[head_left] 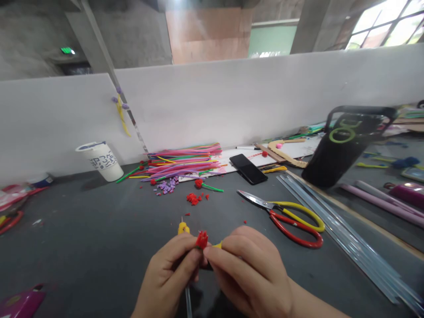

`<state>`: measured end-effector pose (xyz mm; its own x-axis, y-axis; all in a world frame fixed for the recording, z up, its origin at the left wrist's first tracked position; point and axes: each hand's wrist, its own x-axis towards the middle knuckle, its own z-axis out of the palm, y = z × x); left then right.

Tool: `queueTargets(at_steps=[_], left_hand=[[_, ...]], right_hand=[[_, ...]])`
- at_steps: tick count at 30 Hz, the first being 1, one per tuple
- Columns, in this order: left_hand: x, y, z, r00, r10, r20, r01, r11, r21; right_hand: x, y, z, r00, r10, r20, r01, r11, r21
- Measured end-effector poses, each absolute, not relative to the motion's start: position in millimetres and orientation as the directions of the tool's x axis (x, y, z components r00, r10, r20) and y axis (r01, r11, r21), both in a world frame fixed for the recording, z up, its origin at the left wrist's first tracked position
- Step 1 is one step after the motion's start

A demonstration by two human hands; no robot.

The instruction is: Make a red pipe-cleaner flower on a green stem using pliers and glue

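Note:
Between the thumb and fingers of my left hand (174, 271) is a small red flower (202, 239) with upright petals. My right hand (253, 269) is pinched close against it. A bit of yellow (217, 245) shows at its fingertips, too small to name surely. Just beyond my left hand points the yellow nozzle of a hot glue gun (183, 228); its body is mostly hidden by my hands, and a clear glue stick (188, 302) shows below. Small red pieces (193, 198) and a red flower on a green stem (198, 183) lie farther back.
Scissors (288, 216) lie to the right, beside clear glue sticks (344, 238) and a large black bottle (338, 150). A phone (248, 168), purple bits (168, 186) and colourful pipe cleaners (185, 161) are at the back. A white cup (102, 161) stands by the partition (215, 106).

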<state>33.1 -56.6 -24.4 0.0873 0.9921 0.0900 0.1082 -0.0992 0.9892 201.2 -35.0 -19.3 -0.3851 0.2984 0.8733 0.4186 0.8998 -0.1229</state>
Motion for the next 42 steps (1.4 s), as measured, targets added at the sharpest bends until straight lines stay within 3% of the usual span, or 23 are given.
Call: queueTargets(at_steps=[4, 7, 14, 21, 27, 30, 35, 42], left_hand=[[31, -56, -28, 0.04, 0.946, 0.322, 0.178, -0.324, 0.929], [26, -54, -30, 0.096, 0.889, 0.448, 0.222, -0.458, 0.861], [22, -53, -31, 0.14, 0.855, 0.5, 0.257, -0.519, 0.815], [27, -54, -28, 0.095, 0.908, 0.408, 0.162, -0.418, 0.894], [39, -61, -25, 0.022, 0.999, 0.046, -0.109, -0.043, 0.993], [43, -64, -22, -0.003, 0.999, -0.044, -0.141, 0.044, 0.989], [45, -66, -21, -0.019, 0.997, -0.069, -0.122, 0.066, 0.99], [43, -65, -23, -0.025, 1.0, 0.011, -0.032, -0.012, 0.999]], right_hand=[[202, -36, -17, -0.285, 0.405, 0.869, 0.368, 0.883, -0.29], [201, -36, -15, -0.279, 0.434, 0.856, 0.337, 0.879, -0.336], [196, -36, -20, -0.249, 0.52, 0.817, 0.315, 0.841, -0.439], [197, -35, -24, -0.292, 0.434, 0.853, 0.306, 0.887, -0.346], [198, -36, -23, -0.281, 0.401, 0.872, 0.373, 0.883, -0.286], [198, -36, -23, -0.296, 0.378, 0.877, 0.391, 0.886, -0.249], [197, -35, -26, -0.322, 0.35, 0.88, 0.405, 0.891, -0.206], [198, -35, -25, -0.325, 0.351, 0.878, 0.424, 0.884, -0.196]])
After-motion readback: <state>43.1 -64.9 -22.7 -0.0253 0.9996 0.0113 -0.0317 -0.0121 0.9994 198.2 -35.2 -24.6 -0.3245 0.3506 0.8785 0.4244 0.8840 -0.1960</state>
